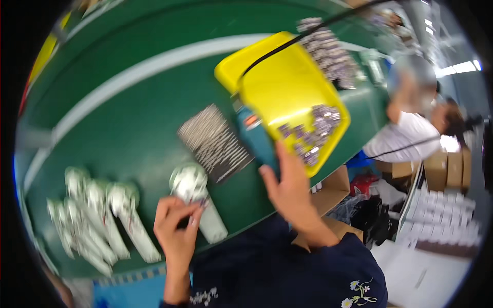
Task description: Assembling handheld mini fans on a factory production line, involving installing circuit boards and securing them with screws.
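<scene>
In front of me a white handheld device (212,226) with a round head lies on the green table. Over it is my left hand (177,220), thumb and fingertips pinched together at a small dark piece too blurred to name. My right hand (292,192) has its thumb and fingers apart around the near end of a teal power screwdriver (255,134), which has a black cord. Left of that tool lies a dark pad (214,141) covered with rows of slim metallic pieces. A yellow tray (277,66) beside it holds small shiny purplish pieces (323,126).
Several similar white devices (131,226) lie together at the left. Beyond the tray is a stack of packed pieces (328,54). The black cord arches over the tray. At the right, another person in a white shirt (411,136) sits near cardboard boxes (444,169).
</scene>
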A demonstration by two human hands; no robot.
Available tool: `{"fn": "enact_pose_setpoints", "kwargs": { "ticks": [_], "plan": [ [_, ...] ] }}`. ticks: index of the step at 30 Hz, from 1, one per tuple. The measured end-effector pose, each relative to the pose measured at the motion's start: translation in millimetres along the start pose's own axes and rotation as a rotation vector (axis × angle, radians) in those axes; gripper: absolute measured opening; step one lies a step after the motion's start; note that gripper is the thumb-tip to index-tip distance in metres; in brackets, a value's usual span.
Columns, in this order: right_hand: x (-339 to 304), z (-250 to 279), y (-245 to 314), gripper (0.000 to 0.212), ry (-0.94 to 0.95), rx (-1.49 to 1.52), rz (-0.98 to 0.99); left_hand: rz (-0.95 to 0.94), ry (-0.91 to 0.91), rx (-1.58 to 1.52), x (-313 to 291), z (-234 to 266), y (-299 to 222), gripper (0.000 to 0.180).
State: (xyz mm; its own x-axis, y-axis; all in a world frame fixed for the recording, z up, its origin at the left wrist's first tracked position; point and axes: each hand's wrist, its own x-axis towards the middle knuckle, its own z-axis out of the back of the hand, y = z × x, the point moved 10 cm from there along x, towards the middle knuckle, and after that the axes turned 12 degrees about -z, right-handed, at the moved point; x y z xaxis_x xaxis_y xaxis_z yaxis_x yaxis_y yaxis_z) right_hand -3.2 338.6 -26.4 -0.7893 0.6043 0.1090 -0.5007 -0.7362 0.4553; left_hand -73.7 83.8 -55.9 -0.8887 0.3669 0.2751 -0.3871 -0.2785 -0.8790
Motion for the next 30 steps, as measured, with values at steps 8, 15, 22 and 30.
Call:
{"fn": "enact_pose_setpoints", "kwargs": {
  "ticks": [8,15,22,30],
  "plan": [
    [24,22,20,0.06,0.463,1.268,0.018,0.129,-0.113,-0.053,1,-2,13,0.021],
    [45,-4,92,0.074,0.862,1.77,0.219,0.108,-0.126,-0.067,1,-3,13,0.019],
    [35,4,113,0.062,0.551,1.669,0.477,0.054,-0.113,-0.076,5,-3,10,0.018],
    [28,-16,118,0.07,0.63,1.561,0.479,0.051,-0.098,-0.118,9,-5,12,0.02]
  ]
}}
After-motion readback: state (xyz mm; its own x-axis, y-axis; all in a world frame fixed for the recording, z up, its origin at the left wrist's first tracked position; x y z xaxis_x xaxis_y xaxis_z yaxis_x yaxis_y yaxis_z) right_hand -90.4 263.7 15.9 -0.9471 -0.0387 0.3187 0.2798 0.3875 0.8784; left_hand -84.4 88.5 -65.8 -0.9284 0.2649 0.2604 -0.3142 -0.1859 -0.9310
